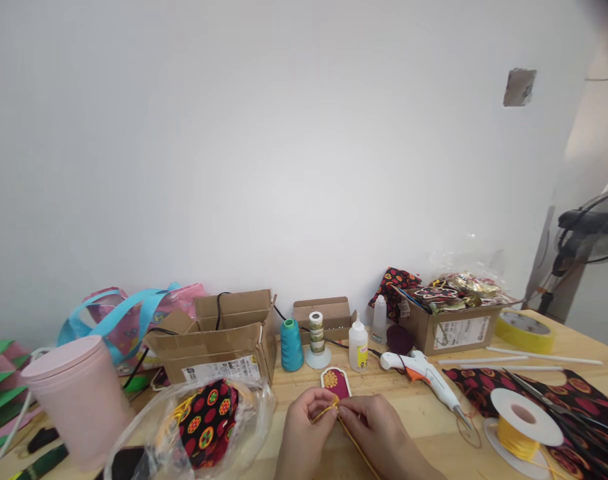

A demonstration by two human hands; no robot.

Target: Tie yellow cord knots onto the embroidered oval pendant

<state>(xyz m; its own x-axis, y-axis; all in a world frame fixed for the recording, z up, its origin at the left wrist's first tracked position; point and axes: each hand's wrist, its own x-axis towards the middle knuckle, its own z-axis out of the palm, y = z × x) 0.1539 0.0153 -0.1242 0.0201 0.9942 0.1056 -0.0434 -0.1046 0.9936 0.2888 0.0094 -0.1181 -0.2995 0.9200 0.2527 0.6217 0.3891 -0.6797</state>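
Observation:
My left hand (311, 421) and my right hand (367, 423) meet at the front middle of the wooden table, fingertips pinched close together. Between them runs a thin yellow cord (357, 445), which trails down toward the table's near edge. Both hands are closed on it; whether it is knotted there is too small to tell. Just beyond the fingers lies a dark red piece with a white border and a yellow flower pattern (335, 381), its lower part hidden by my hands. To the right stands a spool of yellow cord (519, 437).
A white glue gun (427, 380) and scissors (559, 407) on patterned cloth lie right. Behind my hands stand a glue bottle (358, 347), teal thread cone (292, 347) and ribbon roll (317, 337). Cardboard boxes (219, 343), a plastic bag (254, 413) and pink bin (81, 400) are left.

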